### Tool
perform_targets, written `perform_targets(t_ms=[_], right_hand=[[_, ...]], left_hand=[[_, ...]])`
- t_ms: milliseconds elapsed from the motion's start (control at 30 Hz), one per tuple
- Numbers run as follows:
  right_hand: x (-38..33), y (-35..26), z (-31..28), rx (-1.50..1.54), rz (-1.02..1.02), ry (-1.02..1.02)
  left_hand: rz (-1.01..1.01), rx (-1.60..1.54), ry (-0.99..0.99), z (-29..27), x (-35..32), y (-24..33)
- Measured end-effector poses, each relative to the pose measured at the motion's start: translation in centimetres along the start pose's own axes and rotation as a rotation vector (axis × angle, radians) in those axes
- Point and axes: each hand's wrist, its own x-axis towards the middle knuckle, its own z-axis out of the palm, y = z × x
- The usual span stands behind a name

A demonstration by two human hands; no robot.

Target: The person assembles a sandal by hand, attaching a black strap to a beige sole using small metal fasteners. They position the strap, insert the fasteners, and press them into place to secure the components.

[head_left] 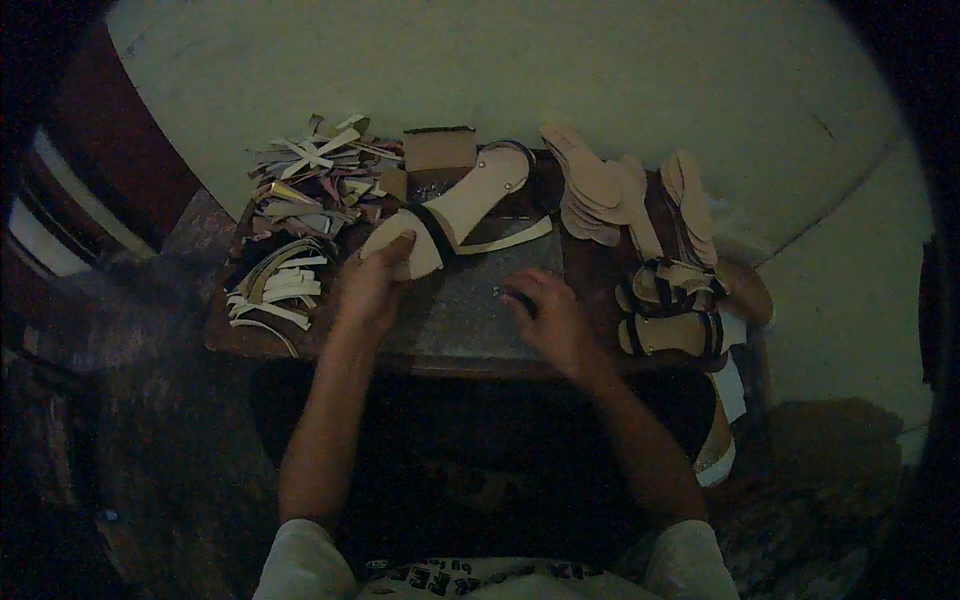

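The left hand (375, 287) grips a sandal (468, 207); at that hand's three o'clock, the right hand (545, 308) pinches a small shiny piece (497, 291).

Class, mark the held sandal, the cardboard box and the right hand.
Held sandal (468, 203): head view, middle of its pale sole.
Cardboard box (440, 152): head view, its brown panel.
Right hand (551, 312): head view, middle of the hand.

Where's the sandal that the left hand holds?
In the head view, the sandal, its near end in the left hand, slants left of centre over the table, between strap pieces on its left and pale soles on its right.
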Motion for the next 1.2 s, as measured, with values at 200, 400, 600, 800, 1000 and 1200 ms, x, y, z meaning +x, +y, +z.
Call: perform_targets(t_ms=[200, 400, 600, 800, 1000, 1200], right_hand=[[0.3, 1.3, 2.3, -0.010, 0.025, 0.028], [0.5, 0.8, 2.6, -0.003, 0.052, 0.093], [0.2, 0.5, 1.9, 0.067, 0.215, -0.005], [0.4, 0.4, 1.8, 0.119, 0.149, 0.004], [0.5, 0.0, 1.0, 0.106, 0.154, 0.004], [0.5, -1.4, -1.4, 0.154, 0.067, 0.087]], left_hand=[[-0.034, 0.033, -0.034, 1.2, -0.9, -0.4], [-0.045, 0.092, -0.023, 1.6, -1.6, -0.2], [-0.017, 0.161, -0.030, 2.5, -2.4, -0.3], [-0.049, 0.136, -0.077, 2.1, -2.0, -0.9], [-0.061, 0.150, -0.035, 2.6, -2.3, -0.7], [-0.033, 0.249, -0.018, 3.3, -3.2, 0.1]])
